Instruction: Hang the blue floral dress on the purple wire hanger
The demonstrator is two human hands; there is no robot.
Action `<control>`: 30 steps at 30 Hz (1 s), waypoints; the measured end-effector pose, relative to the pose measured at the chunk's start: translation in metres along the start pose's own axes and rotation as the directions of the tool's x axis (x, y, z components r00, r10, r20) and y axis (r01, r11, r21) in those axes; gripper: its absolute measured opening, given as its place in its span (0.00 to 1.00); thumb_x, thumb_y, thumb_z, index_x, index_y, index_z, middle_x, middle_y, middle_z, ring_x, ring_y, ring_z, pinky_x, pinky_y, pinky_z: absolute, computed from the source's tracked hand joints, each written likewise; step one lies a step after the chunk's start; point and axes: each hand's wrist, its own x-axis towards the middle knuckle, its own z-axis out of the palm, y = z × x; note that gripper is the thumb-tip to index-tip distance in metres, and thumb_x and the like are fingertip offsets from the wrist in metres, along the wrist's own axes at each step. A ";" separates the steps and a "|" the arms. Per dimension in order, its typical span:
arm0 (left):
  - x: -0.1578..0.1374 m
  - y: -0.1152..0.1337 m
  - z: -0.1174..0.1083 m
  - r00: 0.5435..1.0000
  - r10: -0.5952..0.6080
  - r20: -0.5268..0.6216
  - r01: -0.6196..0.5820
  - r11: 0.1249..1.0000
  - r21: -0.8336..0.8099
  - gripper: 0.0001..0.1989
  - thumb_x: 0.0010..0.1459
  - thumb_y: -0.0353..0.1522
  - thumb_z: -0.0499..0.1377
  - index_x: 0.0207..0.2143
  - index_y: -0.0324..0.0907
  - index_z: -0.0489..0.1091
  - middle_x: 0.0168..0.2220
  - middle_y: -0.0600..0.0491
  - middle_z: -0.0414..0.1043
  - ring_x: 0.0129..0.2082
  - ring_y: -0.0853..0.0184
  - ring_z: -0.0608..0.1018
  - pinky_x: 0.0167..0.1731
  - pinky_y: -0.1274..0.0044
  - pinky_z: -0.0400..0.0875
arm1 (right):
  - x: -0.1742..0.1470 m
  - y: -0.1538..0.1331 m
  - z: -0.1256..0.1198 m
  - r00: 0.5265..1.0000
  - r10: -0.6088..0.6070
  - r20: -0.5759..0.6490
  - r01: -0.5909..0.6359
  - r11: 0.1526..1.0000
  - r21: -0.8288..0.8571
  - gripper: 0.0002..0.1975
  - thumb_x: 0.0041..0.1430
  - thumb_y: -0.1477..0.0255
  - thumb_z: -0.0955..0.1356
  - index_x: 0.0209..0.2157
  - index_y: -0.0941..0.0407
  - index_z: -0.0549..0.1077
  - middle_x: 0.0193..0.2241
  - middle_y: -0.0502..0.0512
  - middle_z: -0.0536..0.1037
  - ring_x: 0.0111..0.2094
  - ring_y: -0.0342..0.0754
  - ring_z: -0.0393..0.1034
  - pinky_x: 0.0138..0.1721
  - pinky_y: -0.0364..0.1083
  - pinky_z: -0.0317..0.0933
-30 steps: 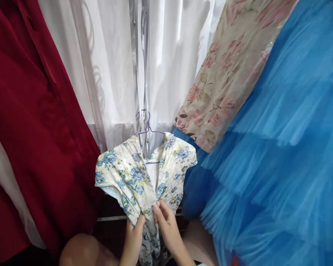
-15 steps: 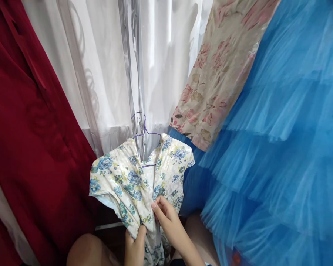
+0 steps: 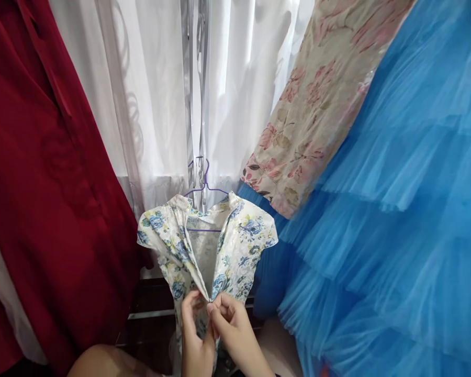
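A white dress with blue and yellow-green flowers hangs on a purple wire hanger. Its front opening forms a V that shows the pale inner fabric and the hanger's lower bar. At the foot of the V my right hand pinches what looks like a small zipper pull. My left hand grips the dress cloth just left of that spot, thumb and fingers closed on it. The two hands almost touch. Cloth under my hands is mostly hidden.
A dark red garment hangs at left. To the right hang a beige pink-flowered cloth and a tiered blue tulle skirt. White curtains and grey hanging straps are behind. My bare knee shows at the bottom.
My left hand has moved up and right, to beside the right hand. The dress hangs straighter, and its neck opening is spread into a wider V. My right hand has lowered slightly.
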 end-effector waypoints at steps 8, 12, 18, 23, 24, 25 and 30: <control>0.000 -0.013 0.001 1.000 0.016 0.024 -0.016 1.000 0.024 0.23 0.55 0.51 0.59 0.42 0.42 0.70 0.38 0.46 0.76 0.40 0.57 0.79 0.42 0.72 0.73 | -0.001 0.004 0.008 0.998 0.014 -0.065 -0.007 0.993 0.119 0.23 0.55 0.52 0.70 0.24 0.56 0.66 0.13 0.45 0.65 0.15 0.39 0.54 0.20 0.40 0.46; 0.002 -0.013 0.001 0.984 0.107 0.140 -0.115 0.992 0.050 0.19 0.58 0.49 0.58 0.34 0.42 0.73 0.33 0.47 0.75 0.35 0.60 0.78 0.37 0.75 0.73 | 0.004 0.003 0.002 0.990 0.052 -0.132 -0.032 0.988 0.149 0.25 0.53 0.49 0.71 0.23 0.57 0.66 0.11 0.44 0.63 0.13 0.37 0.49 0.18 0.40 0.42; -0.001 -0.009 -0.008 0.940 0.222 0.258 -0.258 0.959 0.116 0.13 0.63 0.39 0.55 0.31 0.42 0.72 0.30 0.48 0.70 0.32 0.64 0.75 0.34 0.77 0.71 | 0.017 -0.019 -0.013 0.976 0.087 -0.201 -0.056 0.986 0.154 0.26 0.51 0.48 0.71 0.24 0.59 0.72 0.11 0.45 0.63 0.13 0.37 0.46 0.18 0.41 0.38; 0.004 -0.007 -0.009 0.905 0.144 0.399 -0.242 0.948 0.207 0.10 0.64 0.36 0.54 0.33 0.41 0.72 0.31 0.49 0.70 0.31 0.64 0.75 0.33 0.78 0.70 | 0.064 -0.067 -0.015 0.972 -0.047 -0.229 0.087 0.982 0.166 0.20 0.51 0.55 0.73 0.22 0.59 0.72 0.10 0.43 0.60 0.14 0.37 0.45 0.18 0.42 0.37; 0.006 -0.006 -0.007 0.898 0.132 0.420 -0.237 0.949 0.208 0.10 0.64 0.35 0.54 0.33 0.41 0.71 0.32 0.48 0.70 0.32 0.64 0.75 0.32 0.78 0.70 | 0.078 -0.082 -0.014 0.969 -0.076 -0.234 0.123 0.973 0.194 0.20 0.50 0.56 0.73 0.21 0.58 0.71 0.10 0.43 0.59 0.14 0.36 0.44 0.18 0.42 0.36; 0.009 -0.004 -0.006 0.891 0.125 0.436 -0.236 0.949 0.208 0.10 0.64 0.35 0.53 0.34 0.41 0.71 0.32 0.48 0.70 0.32 0.64 0.75 0.32 0.78 0.70 | 0.091 -0.096 -0.014 0.965 -0.102 -0.240 0.157 0.963 0.221 0.19 0.49 0.57 0.73 0.20 0.58 0.71 0.10 0.42 0.58 0.14 0.36 0.43 0.18 0.42 0.36; 0.017 -0.005 -0.013 0.833 0.074 0.548 -0.233 0.945 0.228 0.08 0.62 0.31 0.53 0.32 0.40 0.69 0.31 0.49 0.71 0.29 0.66 0.75 0.29 0.79 0.69 | 0.136 -0.155 -0.011 0.932 -0.246 -0.264 0.314 0.914 0.256 0.17 0.46 0.59 0.74 0.23 0.59 0.72 0.12 0.42 0.60 0.14 0.36 0.45 0.17 0.42 0.36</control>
